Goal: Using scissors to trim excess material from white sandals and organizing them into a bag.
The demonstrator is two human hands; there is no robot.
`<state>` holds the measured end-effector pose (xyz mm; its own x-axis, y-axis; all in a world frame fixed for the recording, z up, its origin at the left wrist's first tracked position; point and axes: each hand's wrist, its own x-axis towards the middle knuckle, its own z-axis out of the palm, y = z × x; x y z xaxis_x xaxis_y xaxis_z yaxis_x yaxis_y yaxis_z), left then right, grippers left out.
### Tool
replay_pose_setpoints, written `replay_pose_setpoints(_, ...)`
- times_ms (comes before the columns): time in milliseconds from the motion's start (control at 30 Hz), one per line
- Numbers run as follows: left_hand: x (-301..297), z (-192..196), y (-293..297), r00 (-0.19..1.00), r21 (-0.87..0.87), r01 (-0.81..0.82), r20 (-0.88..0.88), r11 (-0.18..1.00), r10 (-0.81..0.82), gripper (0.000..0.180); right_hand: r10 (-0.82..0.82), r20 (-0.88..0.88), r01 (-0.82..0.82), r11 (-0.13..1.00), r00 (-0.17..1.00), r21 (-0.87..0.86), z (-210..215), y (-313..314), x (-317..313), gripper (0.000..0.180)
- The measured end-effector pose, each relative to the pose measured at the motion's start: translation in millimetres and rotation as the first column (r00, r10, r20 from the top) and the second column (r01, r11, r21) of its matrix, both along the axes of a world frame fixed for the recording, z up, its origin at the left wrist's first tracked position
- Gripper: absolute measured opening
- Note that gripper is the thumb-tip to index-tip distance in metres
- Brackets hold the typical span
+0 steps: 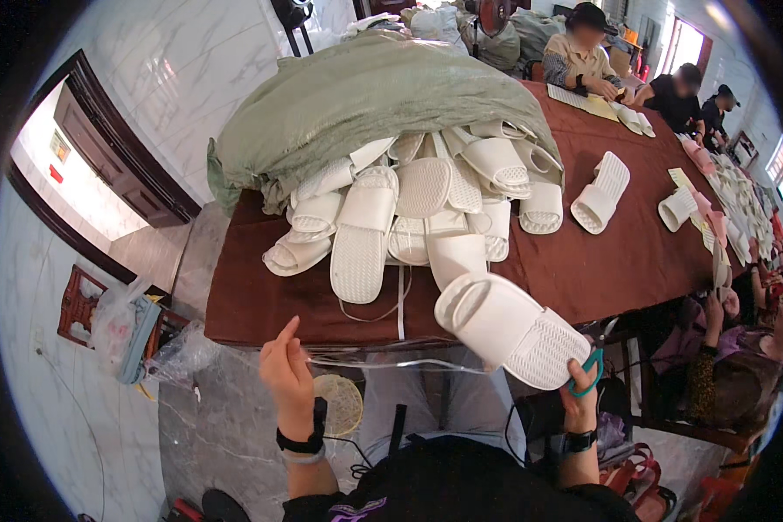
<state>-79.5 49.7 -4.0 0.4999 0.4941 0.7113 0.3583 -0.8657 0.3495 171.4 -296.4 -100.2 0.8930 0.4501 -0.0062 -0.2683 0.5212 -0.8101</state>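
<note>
Right hand [580,393] is closed around a white slipper [506,325] at its sole end, with teal-handled scissors [590,367] hooked on the same fingers. Left hand [287,370] is raised, fingers pinched together on the edge of a thin clear plastic bag [391,361] stretched between the two hands; index finger points up.

The slipper sits just above the right hand, tilted. Its long axis runs from lower right at the hand to upper left, with the open strap end pointing up-left toward the pile and the ribbed sole facing the camera near the grip.

To do this well, the left pinch likely needs to keep the bag mouth taut and open, and the slipper should go in along its long axis; the scissor blades are best kept clear of the film.

Beyond the hands: a brown-covered table [261,304], a heap of white slippers [409,209] spilling from a grey-green sack [365,96]. Further right, other people work along the table.
</note>
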Motion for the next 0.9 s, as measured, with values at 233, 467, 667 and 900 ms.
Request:
replay_pose_setpoints(233,-38.4,-8.4,-7.1,0.856,-0.823,0.512,0.511,0.246,-0.075,0.015,-0.171,0.262,0.239,0.937,0.95,-0.254,28.5,11.2,15.2,0.052)
replay_pose_setpoints(467,-50.4,10.6,-18.7,0.919,-0.942,0.228,0.124,0.246,-0.374,0.023,-0.33,0.214,0.361,0.924,0.919,-0.128,26.3,29.4,24.2,0.04)
replay_pose_setpoints(667,-45.7,18.2,-18.5,0.866,-0.902,0.053,-0.172,0.428,-0.469,0.012,-0.446,0.209,0.468,0.881,0.871,-0.07,25.4,22.8,32.9,0.036)
replay_pose_setpoints(900,-117.3,-22.8,42.2,0.746,-0.287,-0.317,-0.663,0.904,0.052,0.011,-0.555,0.14,0.566,0.823,0.82,-0.05,18.8,-15.0,62.4,0.032)
